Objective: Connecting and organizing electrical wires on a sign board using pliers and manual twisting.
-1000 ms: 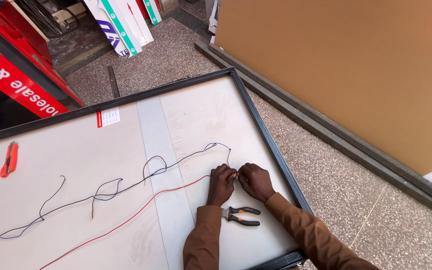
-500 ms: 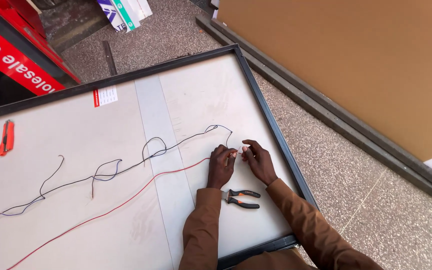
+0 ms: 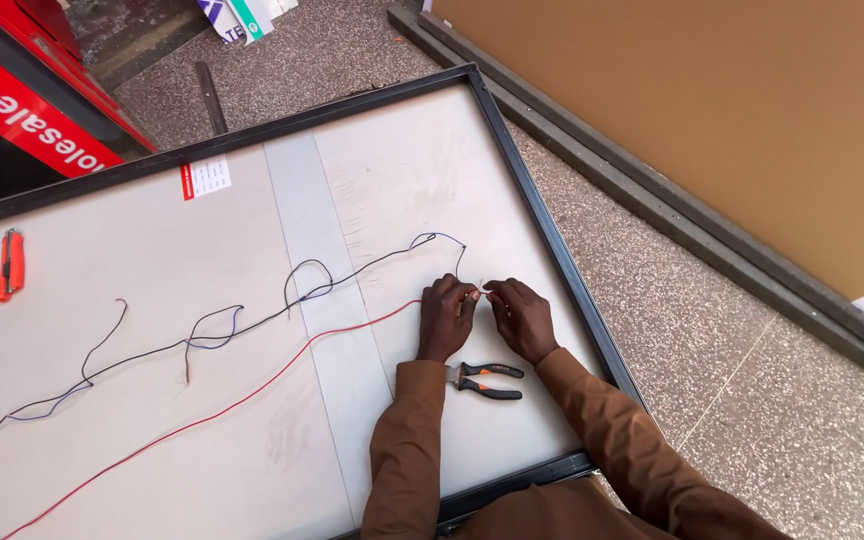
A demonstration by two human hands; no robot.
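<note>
My left hand (image 3: 446, 316) and my right hand (image 3: 522, 315) meet fingertip to fingertip over a large white panel (image 3: 252, 440) with a black frame. Between the fingertips they pinch the bare ends of two thin wires. A red wire (image 3: 252, 392) runs from my left hand down to the lower left. A black wire (image 3: 252, 325) loops across the panel to the left and curls round above my hands. Pliers (image 3: 487, 381) with black and orange handles lie on the panel just below my hands, between my brown sleeves.
An orange utility knife (image 3: 9, 265) lies at the panel's far left. A small red and white label (image 3: 205, 178) sits near the top edge. Speckled stone floor (image 3: 712, 340) surrounds the panel. A large brown board (image 3: 732, 110) with a dark frame stands to the right, a red sign (image 3: 22, 115) upper left.
The view has shifted so the panel sits lower and more to the left. My hands stay together on the wire ends, fingers working slightly; the pliers have not moved.
</note>
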